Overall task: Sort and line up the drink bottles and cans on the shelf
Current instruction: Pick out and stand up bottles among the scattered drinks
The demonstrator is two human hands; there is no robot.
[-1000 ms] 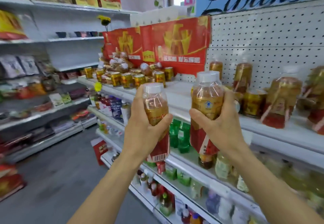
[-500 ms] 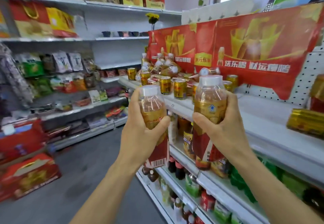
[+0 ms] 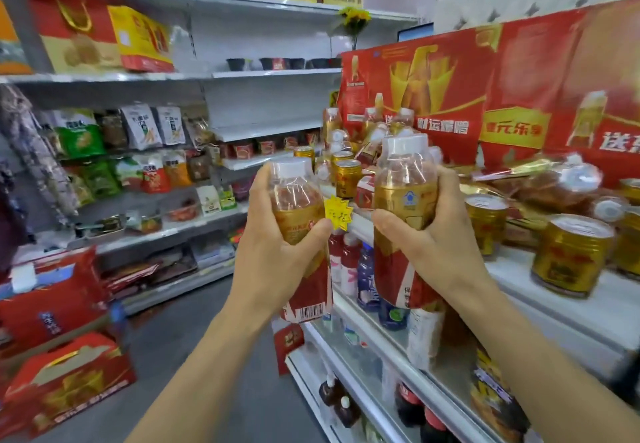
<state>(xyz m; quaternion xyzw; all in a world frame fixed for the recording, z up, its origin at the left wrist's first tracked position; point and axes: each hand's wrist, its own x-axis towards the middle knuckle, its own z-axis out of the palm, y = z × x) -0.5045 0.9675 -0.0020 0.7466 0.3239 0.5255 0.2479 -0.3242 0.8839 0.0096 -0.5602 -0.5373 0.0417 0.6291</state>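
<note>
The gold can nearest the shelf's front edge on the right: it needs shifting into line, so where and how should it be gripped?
Grip the gold can around its upright round side wall, mid-height, coming from the aisle in front. That side faces open shelf; other cans crowd behind.

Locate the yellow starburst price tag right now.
Head view, centre: the yellow starburst tag sits on the top shelf's front edge, seen between the bottle in the left hand and the one in the right hand.

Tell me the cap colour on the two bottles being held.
White on both, the left-hand bottle and the right-hand bottle; the head view shows it.
</note>
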